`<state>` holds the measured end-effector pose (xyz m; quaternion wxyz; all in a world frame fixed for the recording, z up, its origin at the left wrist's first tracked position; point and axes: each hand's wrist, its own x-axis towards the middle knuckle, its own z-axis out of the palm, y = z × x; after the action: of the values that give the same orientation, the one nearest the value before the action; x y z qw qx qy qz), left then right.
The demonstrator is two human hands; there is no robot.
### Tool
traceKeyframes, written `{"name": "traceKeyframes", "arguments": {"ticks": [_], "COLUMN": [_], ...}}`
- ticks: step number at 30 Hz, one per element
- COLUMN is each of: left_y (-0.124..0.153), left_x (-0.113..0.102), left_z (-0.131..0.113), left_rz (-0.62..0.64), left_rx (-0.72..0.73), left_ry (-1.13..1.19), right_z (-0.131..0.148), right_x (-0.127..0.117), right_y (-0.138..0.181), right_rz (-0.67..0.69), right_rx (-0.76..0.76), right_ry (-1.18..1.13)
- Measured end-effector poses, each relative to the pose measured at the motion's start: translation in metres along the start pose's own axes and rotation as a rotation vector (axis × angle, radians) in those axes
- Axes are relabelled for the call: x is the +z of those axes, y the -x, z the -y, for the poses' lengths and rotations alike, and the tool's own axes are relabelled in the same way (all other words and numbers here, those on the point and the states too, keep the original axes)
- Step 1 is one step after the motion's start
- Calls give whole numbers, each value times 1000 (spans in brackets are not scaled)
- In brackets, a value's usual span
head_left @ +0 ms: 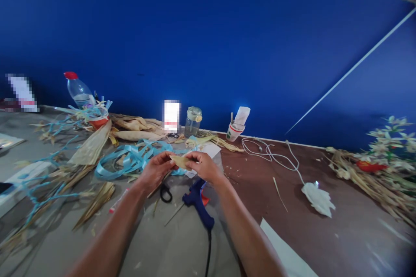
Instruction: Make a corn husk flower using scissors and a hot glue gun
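Both hands raised just above the tabletop (325, 233), centre of view. Left hand (156, 172) and right hand (204, 167) meet on a small tan husk piece (180, 162); each grip is pinched closed on it, left at one end, right at the other. Husk piece is held clear of the surface, between the fingertips. Below the right hand lies a blue glue gun (197, 203), cord trailing toward the viewer. Black scissors (166, 193) lie under the left wrist. Light blue ribbon (130, 160) is heaped just behind the left hand. Glass jar (193, 122) and paper cup (234, 131) stand against the blue wall.
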<state>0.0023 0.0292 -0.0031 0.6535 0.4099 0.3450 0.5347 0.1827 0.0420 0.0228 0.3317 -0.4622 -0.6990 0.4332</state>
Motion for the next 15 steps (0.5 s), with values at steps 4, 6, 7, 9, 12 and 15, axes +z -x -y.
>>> {"name": "traceKeyframes", "arguments": {"ticks": [4,6,7,9,12,15], "left_y": [-3,-2,-2,-1,0,1], "left_x": [2,3,4,5,8,10], "left_z": [2,1,1,0,-2,-4], "left_rz": [-51,-58,-58,-53,-52,-57], "left_rx": [-10,-21,-25,-23,-7,1], "left_ry": [43,110,140,187,235,250], "right_z": [8,14,17,22,29,34], "right_x": [-5,-6,-7,-8,-8,-9], "right_y": [3,6,7,9,11,14], "right_rz": [-117,-127,-125,-118,-109,-96], "right_rx": [-42,-50,-53,-48,-31,-28], "right_ry": [229,301,324,346,348,356]}}
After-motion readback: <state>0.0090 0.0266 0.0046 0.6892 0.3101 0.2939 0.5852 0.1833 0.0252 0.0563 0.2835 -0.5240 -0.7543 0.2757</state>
